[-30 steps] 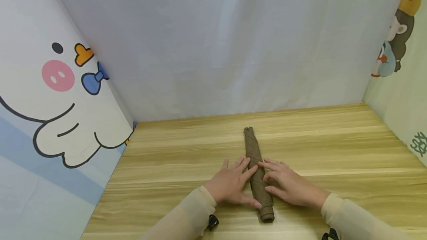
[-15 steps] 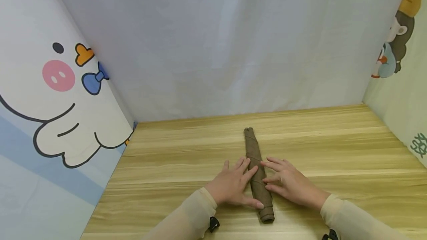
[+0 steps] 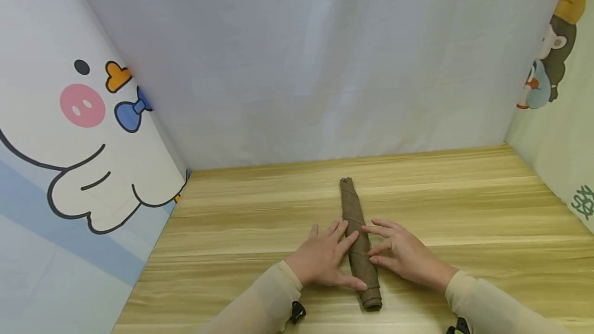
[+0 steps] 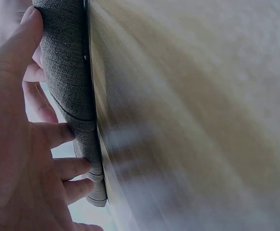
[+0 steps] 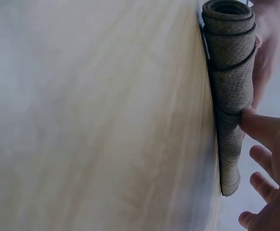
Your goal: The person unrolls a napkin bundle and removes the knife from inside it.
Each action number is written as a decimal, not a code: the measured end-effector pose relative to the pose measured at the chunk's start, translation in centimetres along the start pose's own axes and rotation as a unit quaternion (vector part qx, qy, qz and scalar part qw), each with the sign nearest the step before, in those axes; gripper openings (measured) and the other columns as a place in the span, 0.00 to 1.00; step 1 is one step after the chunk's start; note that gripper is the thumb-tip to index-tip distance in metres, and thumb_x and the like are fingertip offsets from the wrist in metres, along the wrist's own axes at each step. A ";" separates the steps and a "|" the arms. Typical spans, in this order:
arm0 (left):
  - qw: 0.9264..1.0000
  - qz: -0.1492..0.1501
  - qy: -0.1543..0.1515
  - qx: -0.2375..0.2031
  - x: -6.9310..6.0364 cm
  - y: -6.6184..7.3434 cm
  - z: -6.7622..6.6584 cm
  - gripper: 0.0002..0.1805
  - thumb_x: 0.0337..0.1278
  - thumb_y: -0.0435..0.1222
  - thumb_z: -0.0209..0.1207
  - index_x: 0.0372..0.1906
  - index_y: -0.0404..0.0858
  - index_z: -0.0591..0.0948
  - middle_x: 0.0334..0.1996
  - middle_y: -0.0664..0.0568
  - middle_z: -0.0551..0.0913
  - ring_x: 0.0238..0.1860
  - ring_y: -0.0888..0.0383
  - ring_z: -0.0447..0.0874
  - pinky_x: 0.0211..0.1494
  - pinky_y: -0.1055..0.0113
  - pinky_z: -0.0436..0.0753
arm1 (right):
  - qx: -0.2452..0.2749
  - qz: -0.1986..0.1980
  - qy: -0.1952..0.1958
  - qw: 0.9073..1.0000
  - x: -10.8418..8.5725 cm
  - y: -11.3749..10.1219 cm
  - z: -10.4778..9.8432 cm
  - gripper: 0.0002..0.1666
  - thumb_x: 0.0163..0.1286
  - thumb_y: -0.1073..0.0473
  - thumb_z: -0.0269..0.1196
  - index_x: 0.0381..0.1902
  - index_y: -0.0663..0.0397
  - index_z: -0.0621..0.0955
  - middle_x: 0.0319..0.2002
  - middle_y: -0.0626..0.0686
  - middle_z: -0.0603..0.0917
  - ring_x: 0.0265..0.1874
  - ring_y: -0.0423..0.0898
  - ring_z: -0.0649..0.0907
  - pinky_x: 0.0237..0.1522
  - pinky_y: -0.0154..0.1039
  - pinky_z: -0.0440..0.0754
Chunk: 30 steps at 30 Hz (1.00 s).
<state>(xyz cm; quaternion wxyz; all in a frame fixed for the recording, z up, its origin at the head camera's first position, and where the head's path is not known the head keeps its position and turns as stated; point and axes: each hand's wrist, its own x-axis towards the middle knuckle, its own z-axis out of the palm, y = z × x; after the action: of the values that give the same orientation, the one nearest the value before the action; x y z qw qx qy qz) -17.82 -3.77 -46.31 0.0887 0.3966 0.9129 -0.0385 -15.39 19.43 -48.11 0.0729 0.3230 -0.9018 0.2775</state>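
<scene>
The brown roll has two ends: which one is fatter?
The near end, lowest in the head view: it is wide and round, while the far end is much thinner.

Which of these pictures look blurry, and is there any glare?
Head view: evenly lit, with the brown roll, left hand and right hand fairly clear. Left wrist view: tabletop hazy, with pale glare patches, though the roll's weave shows. Right wrist view: tabletop soft and washed out, the roll's coils crisper.
</scene>
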 end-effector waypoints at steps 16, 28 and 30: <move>1.000 -0.005 0.009 0.003 0.1 0.3 0.2 0.63 0.38 0.83 0.33 0.77 0.47 0.53 0.76 0.45 0.48 0.75 0.48 0.45 0.65 0.37 0.59 | 0.002 -0.020 -0.005 1.000 0.3 -0.7 -0.3 0.07 0.61 0.60 0.69 0.27 0.40 0.84 0.63 0.52 0.74 0.67 0.60 0.65 0.64 0.61 0.58; 1.000 -0.009 0.003 0.014 0.2 0.7 0.1 0.62 0.38 0.83 0.34 0.77 0.49 0.52 0.76 0.45 0.47 0.75 0.49 0.44 0.66 0.39 0.60 | 0.020 0.013 -0.009 1.000 0.4 -1.0 -1.2 0.02 0.64 0.57 0.67 0.32 0.41 0.86 0.63 0.53 0.74 0.67 0.58 0.65 0.63 0.62 0.62; 1.000 -0.010 0.004 0.011 0.2 0.7 0.1 0.62 0.38 0.83 0.34 0.77 0.49 0.52 0.76 0.46 0.47 0.75 0.49 0.44 0.66 0.39 0.59 | 0.014 0.022 -0.010 1.000 0.2 -0.9 -1.3 0.02 0.64 0.56 0.67 0.32 0.41 0.86 0.62 0.54 0.75 0.67 0.58 0.66 0.62 0.61 0.64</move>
<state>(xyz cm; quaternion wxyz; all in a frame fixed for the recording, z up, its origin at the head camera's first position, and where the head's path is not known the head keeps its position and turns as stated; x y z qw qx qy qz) -17.47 -3.18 -46.48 0.0801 0.3885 0.9167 -0.0477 -15.09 19.50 -46.52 0.0533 0.3072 -0.9052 0.2888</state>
